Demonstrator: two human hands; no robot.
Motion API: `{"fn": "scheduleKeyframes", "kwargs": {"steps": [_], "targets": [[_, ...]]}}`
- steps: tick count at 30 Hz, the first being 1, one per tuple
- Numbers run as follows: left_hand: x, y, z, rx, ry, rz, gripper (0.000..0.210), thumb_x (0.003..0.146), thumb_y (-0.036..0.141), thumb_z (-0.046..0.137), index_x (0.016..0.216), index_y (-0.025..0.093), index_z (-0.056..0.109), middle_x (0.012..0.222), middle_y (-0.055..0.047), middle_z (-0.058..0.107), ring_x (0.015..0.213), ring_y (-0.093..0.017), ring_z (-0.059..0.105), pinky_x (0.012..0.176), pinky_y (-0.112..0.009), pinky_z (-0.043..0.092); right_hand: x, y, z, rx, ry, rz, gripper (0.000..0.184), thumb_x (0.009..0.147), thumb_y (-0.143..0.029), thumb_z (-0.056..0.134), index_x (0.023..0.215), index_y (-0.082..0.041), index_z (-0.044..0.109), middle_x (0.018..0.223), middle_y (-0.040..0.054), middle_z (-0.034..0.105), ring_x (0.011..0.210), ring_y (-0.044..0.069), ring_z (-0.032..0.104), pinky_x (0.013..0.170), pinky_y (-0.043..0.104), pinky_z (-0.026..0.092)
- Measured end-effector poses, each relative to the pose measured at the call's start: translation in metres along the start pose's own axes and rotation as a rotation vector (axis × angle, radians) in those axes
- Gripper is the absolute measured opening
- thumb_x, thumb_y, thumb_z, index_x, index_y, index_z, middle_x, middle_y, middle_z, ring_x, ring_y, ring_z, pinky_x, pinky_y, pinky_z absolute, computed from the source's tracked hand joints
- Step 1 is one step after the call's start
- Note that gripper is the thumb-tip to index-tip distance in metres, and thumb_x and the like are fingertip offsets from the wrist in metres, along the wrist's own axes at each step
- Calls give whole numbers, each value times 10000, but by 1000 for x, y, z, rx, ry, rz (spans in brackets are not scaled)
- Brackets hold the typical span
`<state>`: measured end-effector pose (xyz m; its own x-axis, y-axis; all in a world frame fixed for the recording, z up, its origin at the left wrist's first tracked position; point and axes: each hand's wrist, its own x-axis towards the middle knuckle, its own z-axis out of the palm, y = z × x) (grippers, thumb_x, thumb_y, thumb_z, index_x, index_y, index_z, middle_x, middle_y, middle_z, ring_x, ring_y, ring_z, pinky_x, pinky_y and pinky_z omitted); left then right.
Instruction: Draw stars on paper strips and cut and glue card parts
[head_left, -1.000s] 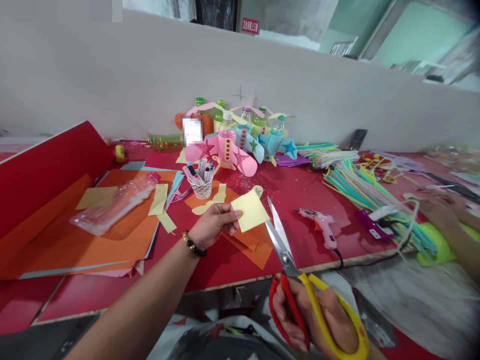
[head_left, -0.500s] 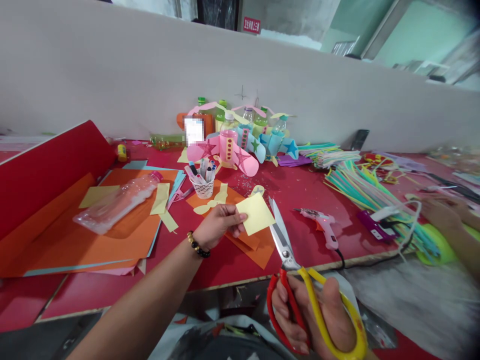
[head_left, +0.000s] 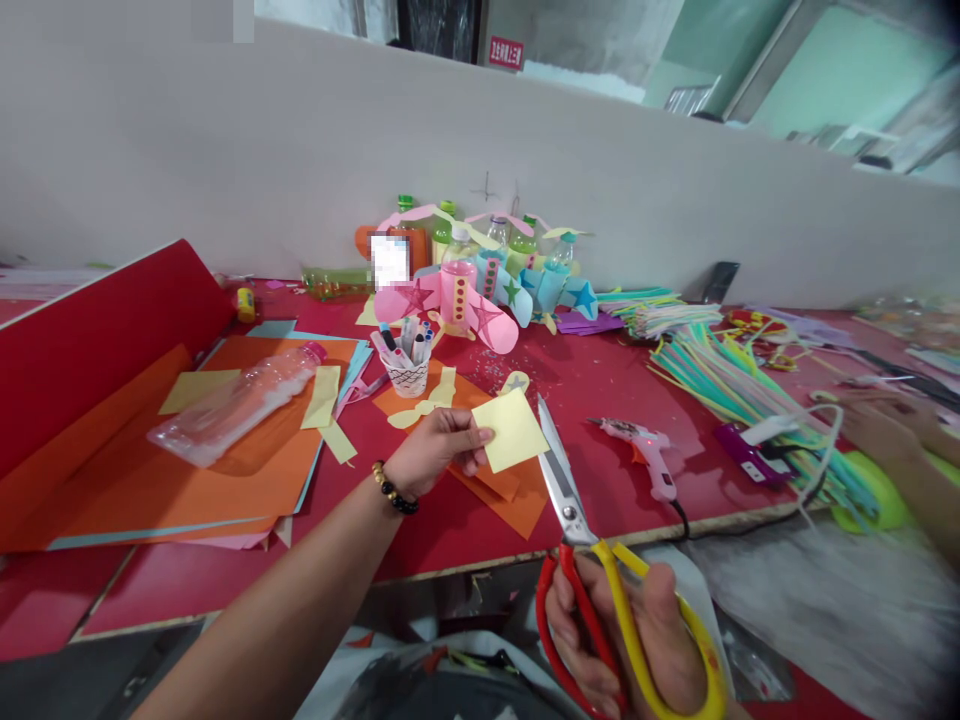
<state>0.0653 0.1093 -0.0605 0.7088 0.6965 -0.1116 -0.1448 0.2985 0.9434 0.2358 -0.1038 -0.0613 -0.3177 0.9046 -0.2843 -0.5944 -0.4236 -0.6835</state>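
My left hand (head_left: 446, 450) pinches a square of pale yellow paper (head_left: 511, 430) by its left corner, holding it over the table. Around the handles of a pair of scissors (head_left: 568, 500), one loop red and one yellow, my right hand (head_left: 637, 630) is closed. The scissor blades point away from me and stand slightly apart, with the paper's right corner at them. Below the paper lie orange sheets (head_left: 525, 515) on the red table (head_left: 480, 548). Behind it rests a small yellow cut-out with a star (head_left: 516, 383).
A pink glue gun (head_left: 649, 455) lies right of the scissors. Left are a plastic bottle (head_left: 240, 405) on orange sheets and a pen cup (head_left: 407, 378). Decorated bottle planes (head_left: 459, 285) stand at the back. Pipe cleaners (head_left: 705, 370) and another person's hand (head_left: 874, 425) are on the right.
The scissor blades have come slightly closer together at the paper's right corner. My left hand and the paper stay almost still.
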Motion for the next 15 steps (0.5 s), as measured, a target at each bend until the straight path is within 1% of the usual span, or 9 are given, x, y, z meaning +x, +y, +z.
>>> {"fn": "scheduleKeyframes", "kwargs": {"steps": [3, 5, 8, 12, 15], "targets": [[-1, 0, 1, 45, -20, -14, 323, 740, 389, 740, 642, 111, 607, 569, -31, 660, 416, -62, 552, 441, -151, 427, 2, -1, 1, -83, 29, -3, 773, 573, -924, 403, 896, -250, 602, 835, 11, 555, 477, 50, 390, 435, 234, 337], [-1, 0, 2, 78, -36, -28, 344, 732, 413, 741, 634, 112, 609, 567, -37, 662, 419, -65, 555, 441, -152, 425, 6, 0, -1, -65, 13, -32, 776, 554, -927, 421, 876, -243, 598, 805, 6, 537, 454, 55, 371, 415, 229, 322], [-2, -1, 5, 108, -53, -50, 358, 716, 435, 749, 636, 113, 614, 583, -52, 675, 431, -71, 567, 447, -154, 428, 13, 2, -2, -43, -3, -68, 775, 568, -926, 409, 850, -227, 586, 750, -1, 510, 425, 57, 353, 399, 219, 315], [-2, -2, 7, 96, -61, -56, 356, 712, 427, 754, 626, 115, 608, 593, -55, 682, 431, -69, 567, 448, -155, 430, 18, 3, 0, -2, -4, -78, 772, 565, -928, 412, 820, -218, 574, 641, -23, 455, 406, 63, 327, 392, 207, 311], [-1, -1, 7, 77, -57, -58, 362, 710, 435, 754, 628, 112, 610, 585, -52, 678, 426, -68, 564, 452, -157, 439, 19, 4, 1, 59, 10, -79, 785, 554, -937, 402, 815, -216, 571, 701, -10, 493, 398, 53, 339, 368, 200, 327]]}}
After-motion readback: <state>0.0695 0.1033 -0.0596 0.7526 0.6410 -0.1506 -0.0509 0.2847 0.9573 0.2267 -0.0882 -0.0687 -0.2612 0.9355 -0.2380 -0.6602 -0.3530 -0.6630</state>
